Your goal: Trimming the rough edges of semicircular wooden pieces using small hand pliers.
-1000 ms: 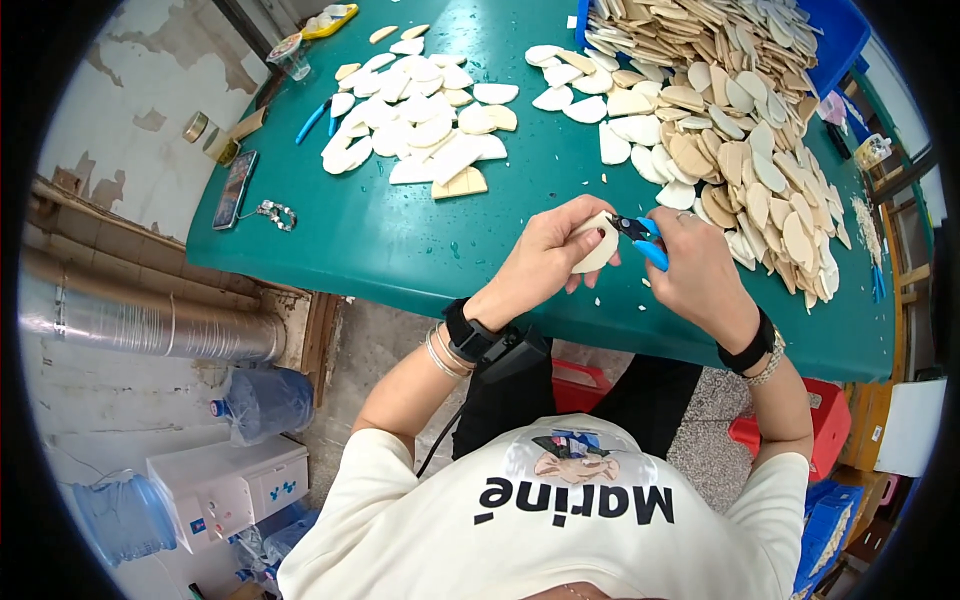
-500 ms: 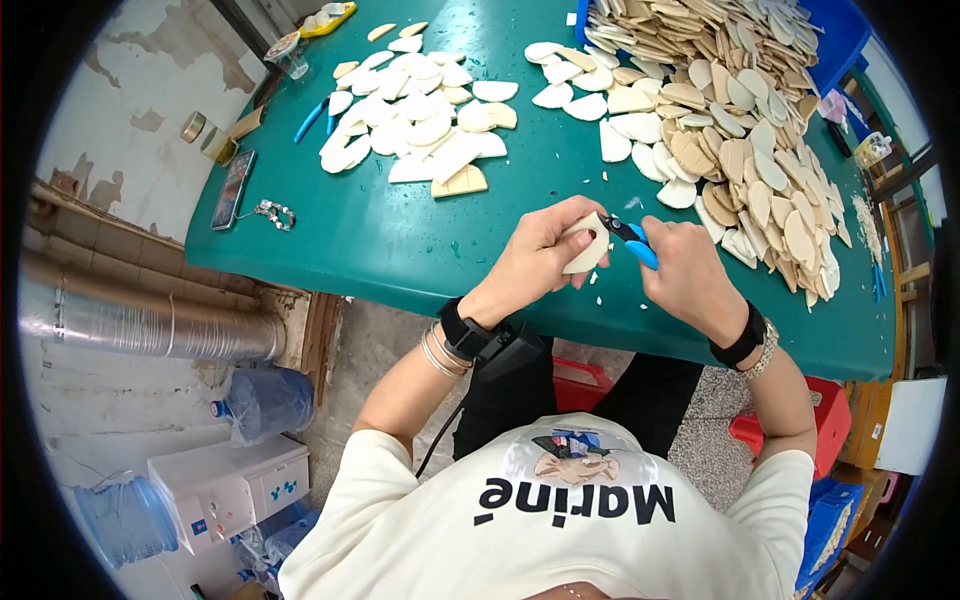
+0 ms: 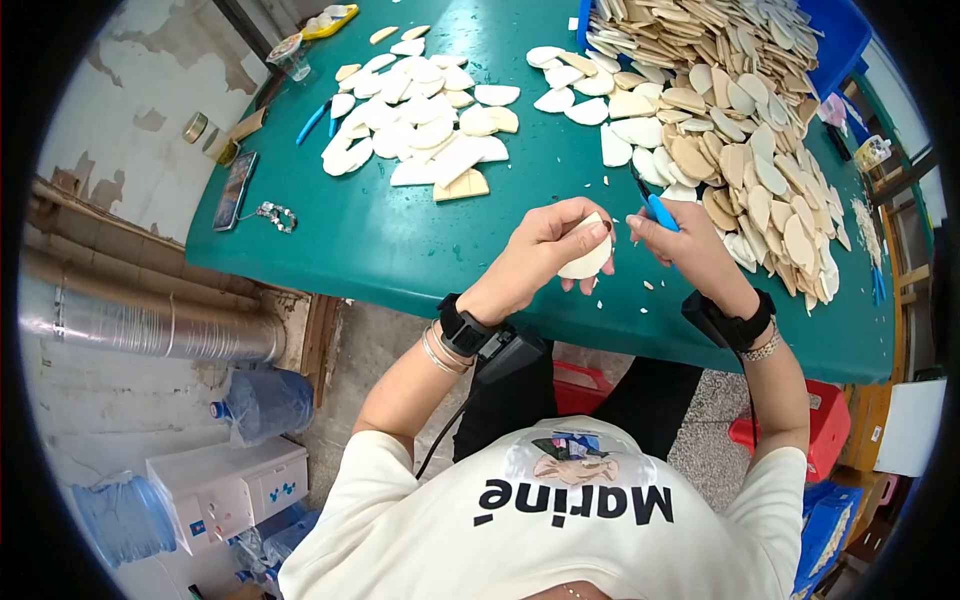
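Near the table's front edge, my left hand (image 3: 553,243) pinches a flat, cream, rounded piece (image 3: 588,258) between thumb and fingers. My right hand (image 3: 682,245) is closed round a small pair of cutting pliers (image 3: 660,213) with blue handles. Their dark jaws point up and away from the piece, and a gap separates the two hands. Tiny pale chips lie on the green table around them. Beyond my left hand spreads a loose pile of white pieces (image 3: 430,110). A large heap of beige and white pieces (image 3: 740,130) lies past my right hand.
A blue bin (image 3: 838,40) stands behind the heap at the far right. Along the table's left side are a phone (image 3: 234,190), a beaded strap (image 3: 275,215), another blue-handled tool (image 3: 312,122), a plastic cup (image 3: 289,56) and a yellow tray (image 3: 330,21).
The pliers have come away from the piece: my right hand has turned, so their jaws now point upward. My left hand still holds the piece, slightly tilted, in nearly the same place.
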The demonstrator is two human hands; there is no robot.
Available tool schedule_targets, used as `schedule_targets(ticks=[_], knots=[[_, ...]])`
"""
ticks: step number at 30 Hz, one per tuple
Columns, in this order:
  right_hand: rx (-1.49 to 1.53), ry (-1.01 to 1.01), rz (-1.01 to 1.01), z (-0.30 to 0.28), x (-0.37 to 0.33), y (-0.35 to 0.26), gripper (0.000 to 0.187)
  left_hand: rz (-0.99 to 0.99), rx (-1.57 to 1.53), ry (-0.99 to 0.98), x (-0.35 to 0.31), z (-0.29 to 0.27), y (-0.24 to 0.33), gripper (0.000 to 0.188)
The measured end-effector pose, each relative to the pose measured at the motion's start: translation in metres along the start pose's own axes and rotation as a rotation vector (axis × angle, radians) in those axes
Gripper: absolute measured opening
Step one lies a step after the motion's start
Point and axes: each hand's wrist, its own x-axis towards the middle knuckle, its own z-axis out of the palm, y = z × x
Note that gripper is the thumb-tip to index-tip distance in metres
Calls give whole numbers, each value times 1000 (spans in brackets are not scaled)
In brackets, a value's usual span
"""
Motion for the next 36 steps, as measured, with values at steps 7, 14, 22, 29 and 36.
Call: schedule_targets(ticks=[7,14,22,29,36], knots=[[-533,48,-30,4,-24,6,27,-57,193,268,-5,-12,20,31],[-839,247,-79,-19,-27,37,17,-3,242,465,-8,-66,50,40],[-1496,395,-540,-33,18,80,19,373,423,733,-12,-138,78,57],[-1300,487,-925,-17,1,47,30,-157,-34,167,-23,-64,34,42],[-1189,401,-1145,13,-34,-8,37,-218,-426,-14,4,5,-2,40]])
